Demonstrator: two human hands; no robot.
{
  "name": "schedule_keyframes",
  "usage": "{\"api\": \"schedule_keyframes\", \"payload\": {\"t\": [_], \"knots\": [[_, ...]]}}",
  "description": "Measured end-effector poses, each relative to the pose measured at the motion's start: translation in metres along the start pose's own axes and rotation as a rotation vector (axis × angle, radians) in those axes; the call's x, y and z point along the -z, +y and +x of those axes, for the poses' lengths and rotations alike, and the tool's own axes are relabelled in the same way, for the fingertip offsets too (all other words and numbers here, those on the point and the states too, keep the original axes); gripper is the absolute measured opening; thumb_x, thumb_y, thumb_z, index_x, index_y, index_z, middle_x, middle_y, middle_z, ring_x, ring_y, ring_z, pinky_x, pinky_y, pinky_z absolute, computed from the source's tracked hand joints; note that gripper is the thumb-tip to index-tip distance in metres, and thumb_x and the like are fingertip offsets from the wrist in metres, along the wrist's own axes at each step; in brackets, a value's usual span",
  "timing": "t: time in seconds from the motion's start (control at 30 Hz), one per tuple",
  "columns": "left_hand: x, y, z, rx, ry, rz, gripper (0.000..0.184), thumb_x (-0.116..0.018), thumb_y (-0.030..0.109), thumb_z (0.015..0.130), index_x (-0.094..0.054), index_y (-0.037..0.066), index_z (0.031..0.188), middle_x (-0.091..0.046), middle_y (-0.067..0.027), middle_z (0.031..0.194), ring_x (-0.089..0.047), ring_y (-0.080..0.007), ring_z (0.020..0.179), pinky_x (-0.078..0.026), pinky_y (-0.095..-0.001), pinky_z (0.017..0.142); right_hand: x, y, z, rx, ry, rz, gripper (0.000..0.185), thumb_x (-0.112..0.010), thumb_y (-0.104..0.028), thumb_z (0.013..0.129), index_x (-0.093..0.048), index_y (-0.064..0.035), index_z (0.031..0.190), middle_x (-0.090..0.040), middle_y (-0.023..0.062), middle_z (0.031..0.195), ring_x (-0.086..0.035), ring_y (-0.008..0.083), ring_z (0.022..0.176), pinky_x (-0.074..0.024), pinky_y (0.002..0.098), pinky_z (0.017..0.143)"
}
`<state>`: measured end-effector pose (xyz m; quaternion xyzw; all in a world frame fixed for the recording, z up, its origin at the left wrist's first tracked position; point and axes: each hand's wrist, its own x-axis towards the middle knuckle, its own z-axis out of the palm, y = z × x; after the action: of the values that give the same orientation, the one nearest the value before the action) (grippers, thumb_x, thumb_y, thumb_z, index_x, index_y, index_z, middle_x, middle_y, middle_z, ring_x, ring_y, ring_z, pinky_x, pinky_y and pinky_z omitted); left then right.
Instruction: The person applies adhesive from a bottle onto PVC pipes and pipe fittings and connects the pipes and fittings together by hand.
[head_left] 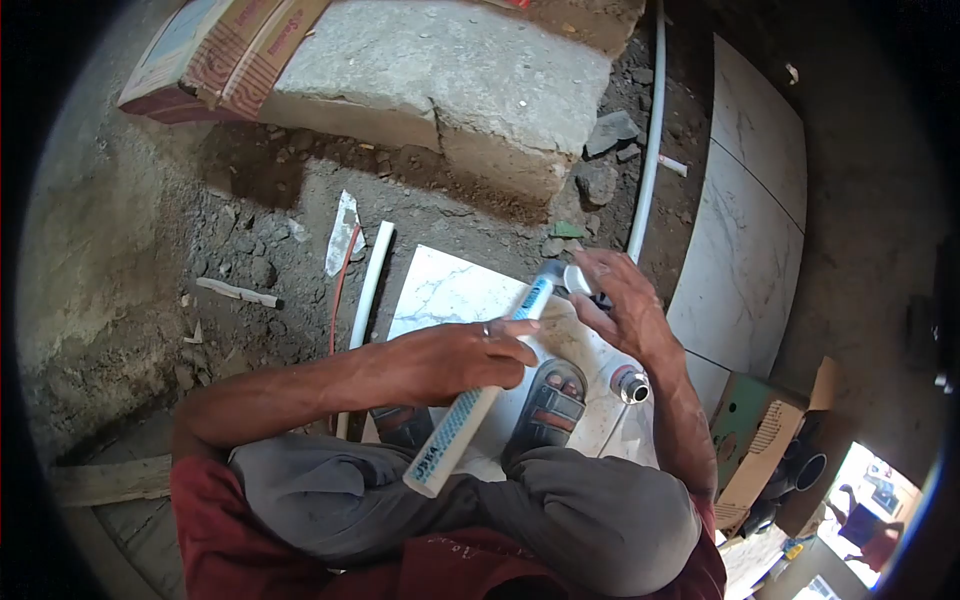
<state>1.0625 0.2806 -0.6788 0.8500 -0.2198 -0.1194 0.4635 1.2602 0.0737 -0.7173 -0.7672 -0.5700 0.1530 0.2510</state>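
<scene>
The left hand (478, 356) gripped the pipe (452, 445), far end toward one o'clock; the right hand (632, 308) curved by a white fitting (577, 280), whether gripping I couldn't tell.

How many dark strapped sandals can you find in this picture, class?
2. The right sandal rests on the white marbled floor tile; the left sandal is beyond the white blue-lettered pipe, partly hidden by the grey trouser leg.

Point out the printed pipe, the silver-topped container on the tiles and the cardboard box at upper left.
Printed pipe (458, 436): head view, lower stretch, below the left hand (478, 357).
Silver-topped container (630, 381): head view, its silver top.
Cardboard box (236, 55): head view, its printed surface.
</scene>
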Motion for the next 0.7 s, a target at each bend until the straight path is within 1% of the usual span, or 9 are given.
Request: {"api": "schedule_keyframes", "payload": {"t": [0.1,0.17,0.23,0.3,0.37,0.5,0.6,0.63,0.7], "knots": [[0.006,-0.006,-0.005,0.010,0.107,-0.066,0.022,-0.066,0.003,0.078,-0.060,0.004,0.099,-0.058,-0.0105,0.128,-0.042,-0.0342,0.135,-0.044,-0.0413,0.104,0.016,0.009,-0.029,-0.200,0.082,0.118,0.048,-0.071,-0.016,0.081,-0.058,-0.0018,0.125,-0.061,0.0172,0.118,-0.060,0.0332,0.104,-0.0487,0.0388,0.092],[0.016,-0.004,-0.002,0.028,0.188,-0.181,0.023,-0.070,0.005,0.075,-0.062,0.003,0.096,-0.063,-0.0132,0.118,-0.047,-0.0333,0.130,-0.041,-0.0432,0.105,0.029,0.014,-0.063,-0.456,0.212,0.371,0.047,-0.072,-0.015,0.081,-0.059,0.0011,0.122,-0.064,0.0161,0.109,-0.063,0.0206,0.093,-0.0508,0.0308,0.083],[0.029,0.006,0.002,0.128,0.254,-0.269,0.021,-0.070,0.003,0.073,-0.063,0.002,0.093,-0.065,-0.0138,0.106,-0.054,-0.0327,0.123,-0.040,-0.0435,0.105,0.033,0.010,-0.103,-0.678,0.389,0.550,0.046,-0.072,-0.016,0.081,-0.059,0.0006,0.122,-0.066,0.0147,0.103,-0.063,0.0180,0.092,-0.0501,0.0307,0.083],[0.024,0.003,0.005,0.202,0.394,-0.329,0.020,-0.057,-0.008,0.075,-0.062,0.001,0.092,-0.064,-0.0110,0.096,-0.061,-0.0298,0.108,-0.042,-0.0419,0.102,0.022,0.017,-0.153,-0.738,0.501,0.522,0.046,-0.073,-0.017,0.082,-0.058,-0.0001,0.122,-0.065,0.0119,0.095,-0.061,0.0146,0.085,-0.0499,0.0298,0.078],[0.025,0.003,0.007,0.259,0.440,-0.326,0.024,-0.052,-0.009,0.077,-0.058,0.001,0.098,-0.060,-0.0099,0.095,-0.060,-0.0251,0.105,-0.044,-0.0390,0.097,0.013,0.018,-0.198,-0.906,0.472,0.278,0.047,-0.073,-0.016,0.081,-0.058,-0.0002,0.122,-0.064,0.0105,0.090,-0.058,0.0140,0.077,-0.0492,0.0291,0.072],[0.032,0.005,0.015,0.402,0.354,-0.409,0.030,-0.048,-0.007,0.077,-0.052,0.002,0.105,-0.054,-0.0066,0.093,-0.058,-0.0183,0.097,-0.045,-0.0336,0.088,-0.010,0.003,-0.239,-0.931,0.446,0.028,0.044,-0.075,-0.010,0.076,-0.060,-0.0017,0.116,-0.062,0.0110,0.093,-0.054,0.0182,0.071,-0.0491,0.0309,0.067],[0.028,0.000,0.020,0.595,0.246,-0.452,0.037,-0.051,0.000,0.078,-0.048,0.001,0.114,-0.052,-0.0040,0.090,-0.052,-0.0136,0.087,-0.043,-0.0305,0.079,-0.022,-0.004,-0.244,-0.925,0.429,-0.024,0.043,-0.074,-0.006,0.074,-0.059,-0.0031,0.115,-0.062,0.0115,0.104,-0.057,0.0233,0.080,-0.0499,0.0341,0.071],[0.026,0.000,0.022,0.594,0.242,-0.450,0.037,-0.051,0.000,0.078,-0.048,0.001,0.114,-0.052,-0.0040,0.090,-0.052,-0.0136,0.087,-0.043,-0.0305,0.079,-0.025,-0.004,-0.245,-0.928,0.407,-0.027,0.043,-0.073,-0.005,0.074,-0.058,-0.0034,0.115,-0.062,0.0118,0.108,-0.058,0.0251,0.084,-0.0500,0.0349,0.074],[0.021,-0.001,0.023,0.649,0.234,-0.365,0.037,-0.052,0.008,0.078,-0.047,0.001,0.114,-0.055,-0.0094,0.084,-0.055,-0.0210,0.079,-0.044,-0.0356,0.074,-0.033,0.001,-0.247,-0.853,0.463,-0.074,0.046,-0.075,-0.005,0.071,-0.060,-0.0031,0.114,-0.062,0.0115,0.097,-0.056,0.0228,0.075,-0.0487,0.0347,0.070]]}}
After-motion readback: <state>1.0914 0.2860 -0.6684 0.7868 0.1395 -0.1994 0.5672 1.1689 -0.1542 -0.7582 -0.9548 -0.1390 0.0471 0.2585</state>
